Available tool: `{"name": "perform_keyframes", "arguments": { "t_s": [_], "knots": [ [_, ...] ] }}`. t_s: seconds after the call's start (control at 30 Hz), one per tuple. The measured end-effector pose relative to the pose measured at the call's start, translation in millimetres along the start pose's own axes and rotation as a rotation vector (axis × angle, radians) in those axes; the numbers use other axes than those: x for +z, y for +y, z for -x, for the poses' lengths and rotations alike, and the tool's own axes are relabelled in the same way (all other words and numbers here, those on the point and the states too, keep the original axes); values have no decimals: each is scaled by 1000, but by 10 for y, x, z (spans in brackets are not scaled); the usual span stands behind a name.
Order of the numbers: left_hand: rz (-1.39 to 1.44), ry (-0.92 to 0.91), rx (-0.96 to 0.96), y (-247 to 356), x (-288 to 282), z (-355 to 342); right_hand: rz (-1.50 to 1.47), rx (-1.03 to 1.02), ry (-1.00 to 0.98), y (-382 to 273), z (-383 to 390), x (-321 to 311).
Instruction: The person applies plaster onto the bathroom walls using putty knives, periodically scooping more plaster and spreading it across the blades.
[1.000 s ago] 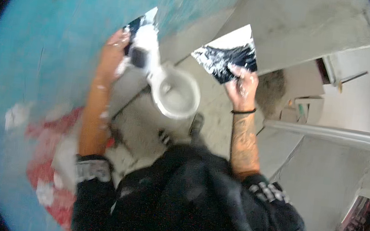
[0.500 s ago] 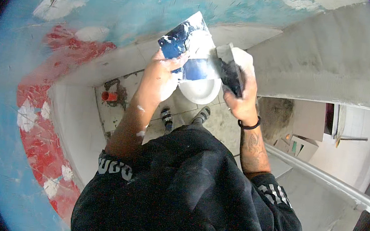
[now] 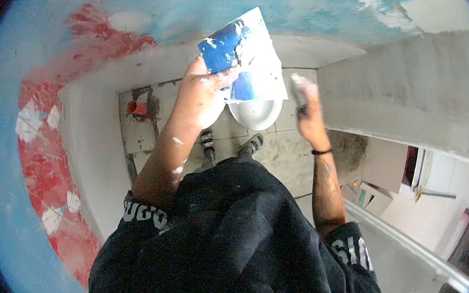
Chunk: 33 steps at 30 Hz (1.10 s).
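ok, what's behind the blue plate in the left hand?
Past the blue plate, part of a white bowl and tiled floor show. The bowl's rest, and anything else behind the plate, is covered.

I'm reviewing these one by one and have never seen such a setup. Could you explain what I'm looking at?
There is no machine here: these are a person's two bare hands. The view looks down from a wide fisheye camera on the person's head, so straight edges bend near the rim. The left hand grips a flat blue plate, largely coated in white paste. The right hand, blurred, holds a dark tool too unclear to identify. Farther down are a white, round-rimmed object, partly hidden by the plate, and a tiled floor. The blue wall has red and white patches.
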<state>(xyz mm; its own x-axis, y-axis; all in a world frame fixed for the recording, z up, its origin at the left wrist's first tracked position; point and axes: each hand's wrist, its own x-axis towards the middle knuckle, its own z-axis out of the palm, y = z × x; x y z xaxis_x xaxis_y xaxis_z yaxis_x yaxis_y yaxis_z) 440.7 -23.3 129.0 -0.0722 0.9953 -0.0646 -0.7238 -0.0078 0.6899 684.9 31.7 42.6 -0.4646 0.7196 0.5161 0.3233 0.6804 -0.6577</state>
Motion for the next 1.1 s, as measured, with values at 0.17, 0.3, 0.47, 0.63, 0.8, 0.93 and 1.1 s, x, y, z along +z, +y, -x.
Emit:
{"name": "perform_keyframes", "arguments": {
  "t_s": [0.17, 0.3, 0.47, 0.63, 0.8, 0.93, 1.1],
  "knots": [
    [181, 14, -20, -239, -340, -79, 99, 118, -100, -943, -450, -305],
    [427, -71, -54, -402, -280, -51, 317, 56, -257, -1170, -503, -142],
    [-117, 237, 75, -621, -148, -107, 365, 100, -302, -1055, -433, -18],
    [-182, 239, 21, -594, -32, -208, 345, 79, -323, -875, -267, -5],
    [-247, 138, 133, -691, -319, -521, 150, 200, -598, -779, -3, -257],
    [-358, 56, 46, -391, 73, -765, -610, 373, -340, -375, 405, -722],
    [-864, -287, 130, 136, 618, -1406, -1532, 659, 626, 183, 881, -759]
  ]
}}
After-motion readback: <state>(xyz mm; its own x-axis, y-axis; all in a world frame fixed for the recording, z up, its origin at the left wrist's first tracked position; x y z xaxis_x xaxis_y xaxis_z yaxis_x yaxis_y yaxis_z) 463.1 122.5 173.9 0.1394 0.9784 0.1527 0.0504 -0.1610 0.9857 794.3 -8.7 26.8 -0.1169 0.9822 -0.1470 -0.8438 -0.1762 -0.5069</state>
